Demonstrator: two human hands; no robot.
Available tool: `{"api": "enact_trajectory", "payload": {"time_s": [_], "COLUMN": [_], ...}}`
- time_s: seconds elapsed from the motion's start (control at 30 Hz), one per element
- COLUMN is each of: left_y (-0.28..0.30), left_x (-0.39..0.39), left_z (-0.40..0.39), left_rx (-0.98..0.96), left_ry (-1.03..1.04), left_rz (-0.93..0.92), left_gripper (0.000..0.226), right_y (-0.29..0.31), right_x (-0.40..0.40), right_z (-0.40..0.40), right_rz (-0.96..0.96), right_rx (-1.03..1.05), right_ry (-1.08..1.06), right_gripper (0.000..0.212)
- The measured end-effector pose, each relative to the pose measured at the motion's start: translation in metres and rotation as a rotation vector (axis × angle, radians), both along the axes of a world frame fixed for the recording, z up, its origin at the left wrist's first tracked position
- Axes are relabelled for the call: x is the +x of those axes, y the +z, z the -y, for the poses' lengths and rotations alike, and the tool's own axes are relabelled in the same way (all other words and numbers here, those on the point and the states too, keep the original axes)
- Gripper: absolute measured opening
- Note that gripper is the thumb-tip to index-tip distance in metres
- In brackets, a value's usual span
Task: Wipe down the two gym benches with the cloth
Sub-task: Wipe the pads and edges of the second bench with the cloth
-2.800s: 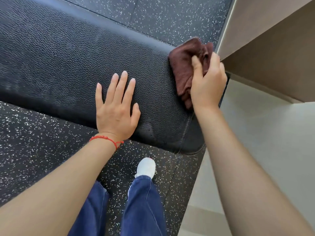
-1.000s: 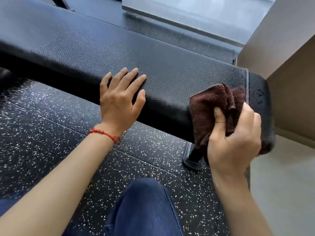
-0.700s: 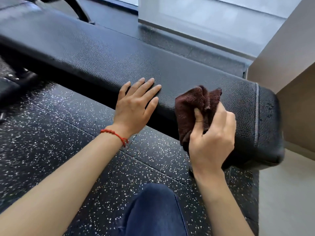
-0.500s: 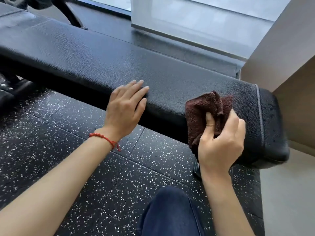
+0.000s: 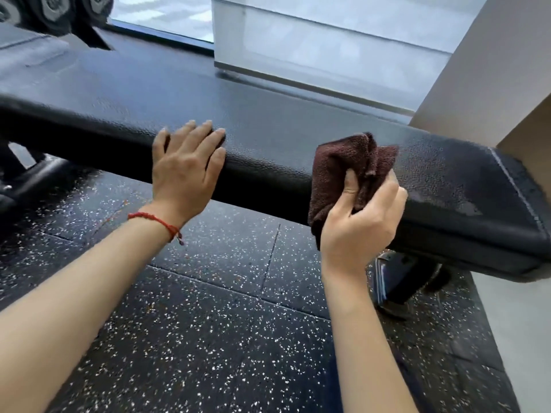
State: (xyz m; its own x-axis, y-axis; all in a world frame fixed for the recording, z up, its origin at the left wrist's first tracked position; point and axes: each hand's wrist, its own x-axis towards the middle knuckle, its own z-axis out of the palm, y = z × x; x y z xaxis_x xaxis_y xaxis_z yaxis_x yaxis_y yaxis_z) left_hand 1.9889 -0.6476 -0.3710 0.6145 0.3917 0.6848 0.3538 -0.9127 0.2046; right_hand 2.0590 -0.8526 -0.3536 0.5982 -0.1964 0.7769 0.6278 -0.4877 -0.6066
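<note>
A long black padded gym bench [image 5: 268, 129] runs across the view from left to right. My right hand [image 5: 360, 222] grips a bunched dark brown cloth [image 5: 337, 168] and holds it against the bench's near side edge, towards its right end. My left hand [image 5: 185, 171] rests flat on the near edge of the pad, fingers straight, a red string around its wrist. Damp patches show on the pad to the right of the cloth. Only one bench is clearly in view.
Black speckled rubber floor tiles [image 5: 208, 323] lie under the bench. A black bench foot [image 5: 399, 278] stands below my right hand. A beige wall or cabinet [image 5: 483, 70] rises at the right, a low window ledge [image 5: 313, 55] behind, dumbbells [image 5: 53, 10] at top left.
My right hand brought the cloth down from the pad's top to its near side edge and rubbed it left and right there. My view dropped lower. My left hand stayed pressed on the bench.
</note>
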Motion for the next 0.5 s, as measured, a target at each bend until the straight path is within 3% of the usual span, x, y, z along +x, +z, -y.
{"api": "enact_trajectory", "payload": {"time_s": [0.23, 0.5], "left_y": [0.008, 0.004], "left_x": [-0.01, -0.027], "left_z": [-0.021, -0.035], "left_rx": [0.09, 0.123], "left_ry": [-0.132, -0.166], "left_rz": [-0.035, -0.038], "left_gripper": [0.046, 0.044], "right_y": [-0.003, -0.017], "right_x": [-0.037, -0.032], "right_z": [-0.084, -0.05], "right_rz": [0.063, 0.097], "right_rx": [-0.037, 0.02], "right_ry": [0.052, 0.017], "right_gripper": [0.037, 0.045]}}
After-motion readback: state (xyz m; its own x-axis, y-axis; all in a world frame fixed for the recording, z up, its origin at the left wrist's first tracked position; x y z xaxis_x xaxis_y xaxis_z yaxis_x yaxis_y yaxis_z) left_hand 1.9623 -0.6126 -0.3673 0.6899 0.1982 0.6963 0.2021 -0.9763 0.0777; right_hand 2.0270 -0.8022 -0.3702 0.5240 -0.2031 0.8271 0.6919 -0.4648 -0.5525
